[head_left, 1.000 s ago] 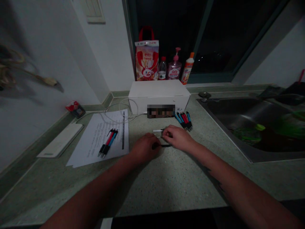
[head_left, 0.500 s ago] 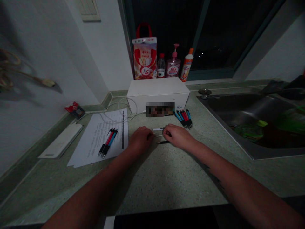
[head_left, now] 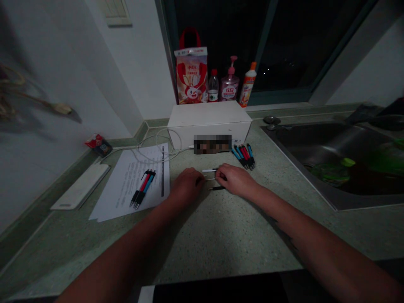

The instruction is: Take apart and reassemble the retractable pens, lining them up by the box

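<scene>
- Noting left hand [head_left: 186, 184] and right hand [head_left: 235, 181] apart, fingers curled, any clamp on the parts impossible to confirm.
- Locating three slim pen parts [head_left: 210, 179] side by side between both hands, on a speckled counter [head_left: 221, 240].
- Judging step: loose parts under handling; next move calls for a firm pinch on one.
- Recording bundled pens [head_left: 142, 189] on a printed sheet [head_left: 123, 193], more pens [head_left: 243, 157] beyond, near a white carton [head_left: 208, 114].

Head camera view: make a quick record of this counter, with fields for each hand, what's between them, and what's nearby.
Left hand: on the counter, fingers curled, at the pieces' left ends
Right hand: on the counter, at the pieces' right ends
Between hands: three slim pen parts, side by side
Left of hands: pen bundle on printed paper
Ahead: pen bundle beside white box
Right: steel sink
</scene>
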`<action>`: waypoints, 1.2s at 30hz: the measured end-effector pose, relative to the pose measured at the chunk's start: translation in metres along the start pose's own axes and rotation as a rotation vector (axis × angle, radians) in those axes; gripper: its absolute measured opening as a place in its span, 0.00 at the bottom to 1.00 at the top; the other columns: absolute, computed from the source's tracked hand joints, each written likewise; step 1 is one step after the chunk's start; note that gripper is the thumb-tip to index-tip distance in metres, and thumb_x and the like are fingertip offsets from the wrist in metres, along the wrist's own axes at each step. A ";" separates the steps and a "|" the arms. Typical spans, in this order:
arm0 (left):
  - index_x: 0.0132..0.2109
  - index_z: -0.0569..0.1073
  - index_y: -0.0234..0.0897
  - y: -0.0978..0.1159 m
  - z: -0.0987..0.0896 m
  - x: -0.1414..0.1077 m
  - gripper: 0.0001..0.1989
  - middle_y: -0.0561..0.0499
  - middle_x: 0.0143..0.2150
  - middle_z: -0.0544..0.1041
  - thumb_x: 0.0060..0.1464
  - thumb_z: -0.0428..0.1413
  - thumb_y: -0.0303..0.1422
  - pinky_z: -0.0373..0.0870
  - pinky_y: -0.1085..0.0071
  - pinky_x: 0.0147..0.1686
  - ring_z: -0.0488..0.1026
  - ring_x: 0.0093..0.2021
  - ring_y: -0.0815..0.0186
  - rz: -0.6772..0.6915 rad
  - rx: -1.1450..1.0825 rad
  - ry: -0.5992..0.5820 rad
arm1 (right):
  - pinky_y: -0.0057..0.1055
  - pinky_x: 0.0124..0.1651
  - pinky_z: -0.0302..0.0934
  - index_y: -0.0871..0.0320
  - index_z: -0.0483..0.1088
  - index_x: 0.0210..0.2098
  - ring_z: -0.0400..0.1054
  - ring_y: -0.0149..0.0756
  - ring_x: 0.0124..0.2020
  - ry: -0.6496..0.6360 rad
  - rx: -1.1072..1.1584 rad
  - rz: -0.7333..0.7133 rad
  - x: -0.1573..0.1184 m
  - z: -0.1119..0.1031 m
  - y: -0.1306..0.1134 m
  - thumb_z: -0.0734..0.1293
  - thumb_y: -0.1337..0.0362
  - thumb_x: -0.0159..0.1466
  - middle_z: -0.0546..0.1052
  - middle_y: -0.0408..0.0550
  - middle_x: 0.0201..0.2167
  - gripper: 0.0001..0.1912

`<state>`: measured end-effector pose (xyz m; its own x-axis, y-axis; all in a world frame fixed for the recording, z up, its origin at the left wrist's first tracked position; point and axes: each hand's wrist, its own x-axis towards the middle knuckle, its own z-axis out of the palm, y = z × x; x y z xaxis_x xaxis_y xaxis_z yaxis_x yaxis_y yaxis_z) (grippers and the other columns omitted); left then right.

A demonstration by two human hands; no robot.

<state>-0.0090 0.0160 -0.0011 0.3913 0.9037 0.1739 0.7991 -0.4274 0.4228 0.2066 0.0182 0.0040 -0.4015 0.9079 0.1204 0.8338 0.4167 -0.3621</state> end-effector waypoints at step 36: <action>0.37 0.80 0.40 0.008 0.003 0.002 0.09 0.46 0.37 0.77 0.60 0.55 0.28 0.68 0.62 0.43 0.72 0.43 0.56 0.018 0.044 0.000 | 0.30 0.35 0.55 0.56 0.75 0.38 0.71 0.36 0.37 -0.029 -0.035 -0.016 0.003 0.005 -0.007 0.66 0.66 0.67 0.77 0.48 0.38 0.05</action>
<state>-0.0008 0.0139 -0.0002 0.4053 0.8960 0.1814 0.8113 -0.4439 0.3804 0.1977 0.0183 0.0023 -0.4256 0.8995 0.0991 0.8394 0.4333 -0.3280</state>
